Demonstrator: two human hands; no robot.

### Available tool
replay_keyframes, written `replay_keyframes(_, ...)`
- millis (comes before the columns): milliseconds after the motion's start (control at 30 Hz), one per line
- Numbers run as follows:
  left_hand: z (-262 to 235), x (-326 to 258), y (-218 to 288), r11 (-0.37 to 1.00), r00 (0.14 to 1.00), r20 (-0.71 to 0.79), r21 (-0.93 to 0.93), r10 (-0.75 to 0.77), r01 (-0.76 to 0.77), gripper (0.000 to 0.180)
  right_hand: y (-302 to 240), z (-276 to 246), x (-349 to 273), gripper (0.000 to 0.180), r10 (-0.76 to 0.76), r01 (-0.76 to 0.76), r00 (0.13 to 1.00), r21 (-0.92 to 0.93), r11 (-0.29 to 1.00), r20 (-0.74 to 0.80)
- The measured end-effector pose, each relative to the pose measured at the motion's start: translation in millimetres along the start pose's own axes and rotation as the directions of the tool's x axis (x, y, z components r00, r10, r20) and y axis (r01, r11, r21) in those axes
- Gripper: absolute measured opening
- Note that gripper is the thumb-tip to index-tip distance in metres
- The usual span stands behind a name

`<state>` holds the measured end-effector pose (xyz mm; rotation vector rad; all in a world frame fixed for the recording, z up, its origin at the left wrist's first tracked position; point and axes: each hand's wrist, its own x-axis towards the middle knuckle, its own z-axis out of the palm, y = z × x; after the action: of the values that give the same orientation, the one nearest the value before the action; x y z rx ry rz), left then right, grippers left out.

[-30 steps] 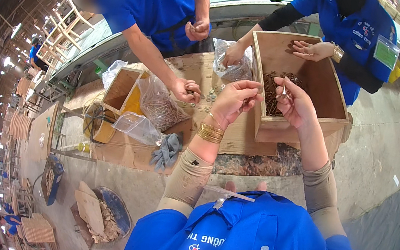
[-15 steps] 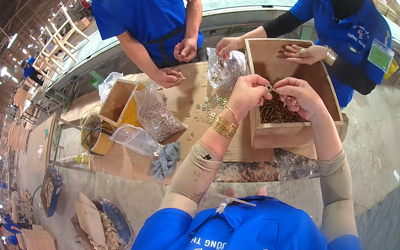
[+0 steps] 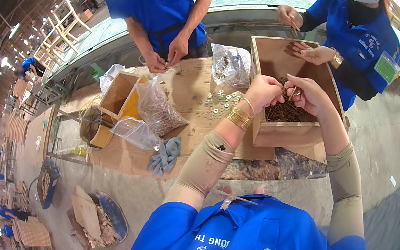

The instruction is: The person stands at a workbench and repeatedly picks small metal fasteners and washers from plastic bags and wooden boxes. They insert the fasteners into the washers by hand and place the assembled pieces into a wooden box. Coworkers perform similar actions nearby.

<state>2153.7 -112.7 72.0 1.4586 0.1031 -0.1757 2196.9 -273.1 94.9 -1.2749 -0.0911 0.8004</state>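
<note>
Bright, even workshop light under a strong fisheye bend

Ceiling lamps glare at far left; shadows on the wooden table (image 3: 190, 87) fall soft. Straight edges curve toward the black rim, where detail smears. The centre stays sharp, with little motion blur.

Raw matt wood box (image 3: 289, 135), shiny metal washers (image 3: 216, 100), glossy clear plastic bags (image 3: 157, 108), grey cloth gloves (image 3: 166, 155) nearer left.

grey gloves (image 3: 166, 155), clear bags (image 3: 138, 132), scattered washers (image 3: 216, 100)
</note>
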Motion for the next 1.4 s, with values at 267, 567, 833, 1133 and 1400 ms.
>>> replay_keyframes(267, -14, -1, 1, 0.999, 0.998, 0.052, -0.038, -0.025, 0.027, 0.011, 17, -3, 12, 0.013, -0.161, 0.157, 0.986, -0.085, 0.984, -0.037)
replay_keyframes(567, -1, 16, 3, 0.932, 0.983, -0.029, -0.312, 0.182, -0.182, 0.013, 2, -90, -15, 0.038, -0.341, 0.385, 0.913, 0.197, 0.902, -0.221)
replay_keyframes(833, -126, -54, -126, 0.473, 0.819, -0.546, -0.776, -0.176, -0.416, 0.024, 23, -50, 28, 0.042, -0.303, 0.234, 0.947, 0.413, 0.880, 0.109)
replay_keyframes(1133, -113, -103, -94, 0.671, 0.943, -0.295, -0.731, -0.153, -0.120, 0.020, 43, 17, 37, 0.026, -0.235, 0.168, 0.946, 0.282, 0.945, 0.223)
replay_keyframes(1400, -67, -89, -27, 0.885, 0.975, -0.183, -0.424, 0.124, -0.192, 0.011, 38, 46, 9, 0.017, -0.225, 0.211, 0.969, 0.126, 0.969, 0.105)
